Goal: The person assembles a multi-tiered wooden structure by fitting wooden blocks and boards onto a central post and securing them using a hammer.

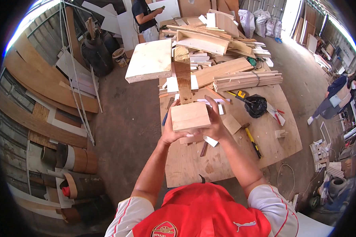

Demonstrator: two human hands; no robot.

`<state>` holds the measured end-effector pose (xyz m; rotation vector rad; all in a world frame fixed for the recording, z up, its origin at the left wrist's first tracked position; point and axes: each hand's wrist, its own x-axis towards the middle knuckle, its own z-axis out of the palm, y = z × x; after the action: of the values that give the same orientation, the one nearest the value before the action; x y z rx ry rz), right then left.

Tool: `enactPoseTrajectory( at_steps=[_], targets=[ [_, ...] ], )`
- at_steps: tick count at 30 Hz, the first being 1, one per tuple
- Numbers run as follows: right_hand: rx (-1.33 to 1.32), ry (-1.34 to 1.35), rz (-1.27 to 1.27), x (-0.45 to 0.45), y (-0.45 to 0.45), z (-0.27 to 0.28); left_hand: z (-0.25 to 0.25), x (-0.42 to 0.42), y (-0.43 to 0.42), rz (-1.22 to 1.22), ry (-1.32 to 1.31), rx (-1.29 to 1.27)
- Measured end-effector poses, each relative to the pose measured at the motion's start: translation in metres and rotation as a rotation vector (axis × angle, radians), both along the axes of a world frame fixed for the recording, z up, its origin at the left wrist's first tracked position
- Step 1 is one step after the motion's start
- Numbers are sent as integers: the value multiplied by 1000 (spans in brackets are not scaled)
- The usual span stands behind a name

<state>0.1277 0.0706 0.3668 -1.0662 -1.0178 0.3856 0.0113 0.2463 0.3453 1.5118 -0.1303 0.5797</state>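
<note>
Both of my hands hold a wooden piece up over the workbench. Its near end is a pale rectangular block (190, 116), from which a brown wooden bar (182, 73) runs away from me to a thick pale board (150, 59) at its far end on the left. My left hand (171, 128) grips the left side of the near block, and my right hand (216, 122) grips its right side. The thumbs meet below the block. Some of the fingers are hidden behind it.
On the workbench (273, 136) lie a hammer (252, 141), red-handled pliers (279, 115), a tape measure (241, 94), a black bag (256, 106) and stacked wood strips (247, 81). One person (146, 19) stands behind; another (336, 96) is at the right.
</note>
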Motion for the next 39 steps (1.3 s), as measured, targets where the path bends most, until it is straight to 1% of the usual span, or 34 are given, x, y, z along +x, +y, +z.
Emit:
enactPoseTrajectory(
  at_steps=[1, 3, 6, 8, 10, 12, 14, 17, 18, 19, 20, 22, 23, 26, 27, 30, 31, 34, 37, 39],
  targets=[
    [20, -86, -42, 3, 1, -3, -8, 4, 4, 46, 40, 39],
    [22, -156, -81, 5, -2, -1, -19, 13, 11, 137, 122, 115],
    [-39, -136, -81, 6, -8, 7, -22, 26, 18, 121, 131, 135],
    [-80, -157, -90, 8, -8, 6, -26, 34, 17, 59, 173, -46],
    [-83, -107, -69, 5, -7, 5, -23, 35, 16, 18, 184, -104],
    [-80, -87, -66, 4, -5, 6, -20, 35, 14, -5, 163, -40],
    [-71, -95, -81, 6, -2, 8, -40, 41, 17, 194, 126, 159],
    [-44, -162, -131, 9, 6, 25, -39, 50, 24, 388, 66, 459],
    [-56, -131, -136, 10, 7, 32, -36, 53, 30, 433, 48, 559],
    [-69, -99, -139, 12, 8, 40, -24, 55, 37, 480, -49, 757],
    [-81, -68, -141, 14, 9, 47, -16, 57, 34, 399, 40, 416],
    [-104, -102, -156, 20, 12, 55, 31, 52, 22, 516, 271, 301],
    [-113, -105, -166, 21, 14, 59, 33, 57, 27, 491, 293, 204],
    [-128, -138, -180, 25, 18, 64, 14, 70, 59, 529, 371, 174],
    [-137, -134, -181, 26, 20, 64, 21, 68, 59, 553, 402, 152],
    [-145, -155, -187, 27, 26, 62, 34, 66, 57, 520, 315, 36],
    [-158, -159, -189, 26, 27, 64, 35, 63, 63, 500, 368, 53],
    [-182, -151, -212, 23, 34, 64, 46, 55, 59, 495, 387, 34],
    [-233, -138, -247, 22, 44, 64, 33, 58, 64, 487, 287, 78],
    [-242, -150, -275, 19, 52, 67, 35, 53, 64, 513, 363, 147]
  ],
)
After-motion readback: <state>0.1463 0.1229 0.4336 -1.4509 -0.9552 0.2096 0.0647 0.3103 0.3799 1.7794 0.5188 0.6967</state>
